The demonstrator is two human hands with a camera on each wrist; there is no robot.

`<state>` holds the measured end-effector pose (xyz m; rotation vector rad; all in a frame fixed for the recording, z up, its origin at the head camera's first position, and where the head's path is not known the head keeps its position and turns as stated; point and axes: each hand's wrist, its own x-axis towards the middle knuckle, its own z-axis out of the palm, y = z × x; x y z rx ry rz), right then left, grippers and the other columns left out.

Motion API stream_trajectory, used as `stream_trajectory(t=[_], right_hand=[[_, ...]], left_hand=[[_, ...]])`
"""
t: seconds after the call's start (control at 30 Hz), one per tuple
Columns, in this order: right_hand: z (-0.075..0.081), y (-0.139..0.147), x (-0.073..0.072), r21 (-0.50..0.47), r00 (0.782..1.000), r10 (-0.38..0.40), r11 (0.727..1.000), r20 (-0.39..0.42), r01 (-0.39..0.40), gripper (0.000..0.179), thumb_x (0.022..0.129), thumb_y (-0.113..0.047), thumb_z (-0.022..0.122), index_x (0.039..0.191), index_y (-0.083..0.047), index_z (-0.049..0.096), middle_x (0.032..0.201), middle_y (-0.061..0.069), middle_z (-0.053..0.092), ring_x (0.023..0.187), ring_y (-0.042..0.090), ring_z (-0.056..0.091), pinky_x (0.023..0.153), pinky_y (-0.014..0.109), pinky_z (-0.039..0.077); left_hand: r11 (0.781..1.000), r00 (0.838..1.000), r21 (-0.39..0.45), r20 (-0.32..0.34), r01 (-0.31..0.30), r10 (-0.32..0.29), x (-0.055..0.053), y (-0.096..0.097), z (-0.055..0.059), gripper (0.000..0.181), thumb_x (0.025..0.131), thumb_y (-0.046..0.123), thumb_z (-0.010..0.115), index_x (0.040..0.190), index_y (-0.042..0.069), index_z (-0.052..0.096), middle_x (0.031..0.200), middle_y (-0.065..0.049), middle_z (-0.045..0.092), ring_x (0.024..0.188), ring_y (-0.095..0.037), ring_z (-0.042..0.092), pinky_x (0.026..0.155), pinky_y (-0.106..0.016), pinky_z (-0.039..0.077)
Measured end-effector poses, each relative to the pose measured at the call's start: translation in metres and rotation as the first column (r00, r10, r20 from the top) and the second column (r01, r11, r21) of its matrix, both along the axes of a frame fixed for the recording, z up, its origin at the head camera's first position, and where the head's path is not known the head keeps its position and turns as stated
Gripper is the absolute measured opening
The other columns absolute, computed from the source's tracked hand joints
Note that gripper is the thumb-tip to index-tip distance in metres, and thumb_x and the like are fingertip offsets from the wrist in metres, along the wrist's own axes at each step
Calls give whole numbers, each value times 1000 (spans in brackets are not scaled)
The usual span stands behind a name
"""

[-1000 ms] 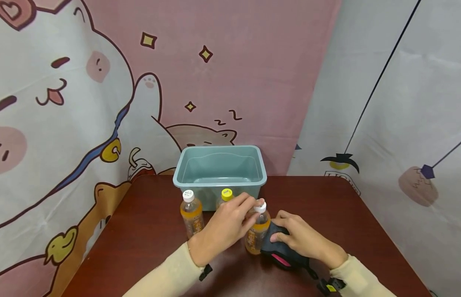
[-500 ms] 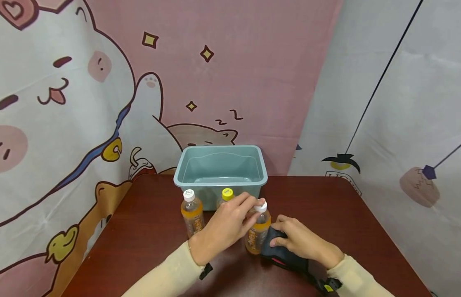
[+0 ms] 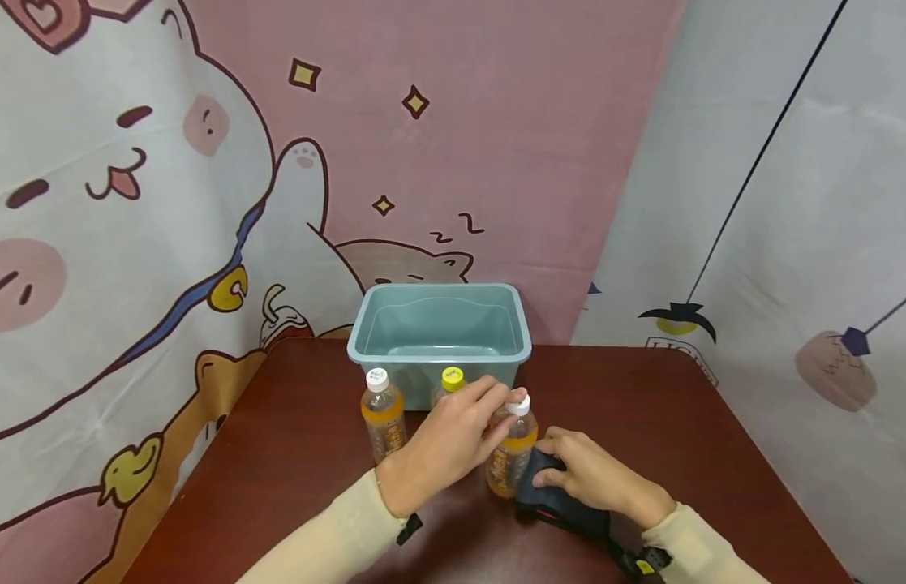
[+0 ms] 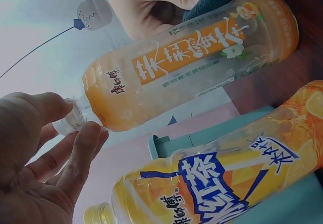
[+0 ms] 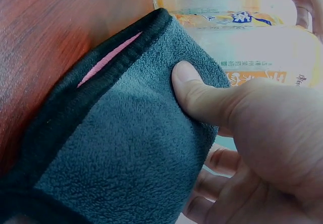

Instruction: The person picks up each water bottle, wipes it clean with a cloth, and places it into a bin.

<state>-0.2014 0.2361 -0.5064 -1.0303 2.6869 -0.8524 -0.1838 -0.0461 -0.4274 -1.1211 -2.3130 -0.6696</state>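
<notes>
My left hand (image 3: 448, 442) pinches the white cap of an orange-labelled plastic drink bottle (image 3: 502, 470), which stands upright on the table. The left wrist view shows thumb and fingers around the cap (image 4: 70, 120). My right hand (image 3: 602, 474) grips a dark blue-grey terry cloth (image 3: 546, 491) against the lower right side of that bottle. Black trim and a pink slit edge the cloth (image 5: 131, 128) in the right wrist view, with the thumb pressed on its face. Whether the cloth is a pouch or mitt, I cannot tell.
A similar white-capped bottle (image 3: 383, 418) stands to the left. Behind my left hand is a yellow-capped bottle (image 3: 453, 381), with a yellow label (image 4: 202, 183) in the left wrist view. A teal plastic bin (image 3: 440, 359) sits at the back of the dark red-brown table (image 3: 292, 487).
The head view has shifted slightly. My right hand and the cloth have slid a little lower along the bottle, and less pink shows. My left hand stays on the cap.
</notes>
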Motion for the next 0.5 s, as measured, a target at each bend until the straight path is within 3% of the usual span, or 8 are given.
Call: stream_trajectory(t=[0.27, 0.5], right_hand=[[-3, 3, -1, -28, 1000, 10, 1000, -16, -11, 31, 105, -28, 88, 133, -15, 86, 109, -9, 71, 94, -5, 62, 78, 22, 57], [1, 7, 3, -98, 999, -42, 994, -10, 41, 35, 106, -30, 87, 136, -11, 85, 109, -9, 71, 93, -3, 62, 79, 22, 57]], left_hand=[[1000, 1000, 16, 6, -1, 0, 0, 1, -3, 31, 110, 20, 85, 138, 11, 74, 120, -1, 76, 93, -8, 77, 81, -13, 65], [1000, 999, 22, -44, 4, -3, -2, 4, -4, 30, 109, 18, 86, 135, 10, 74, 116, -2, 76, 88, -9, 74, 75, -12, 61]])
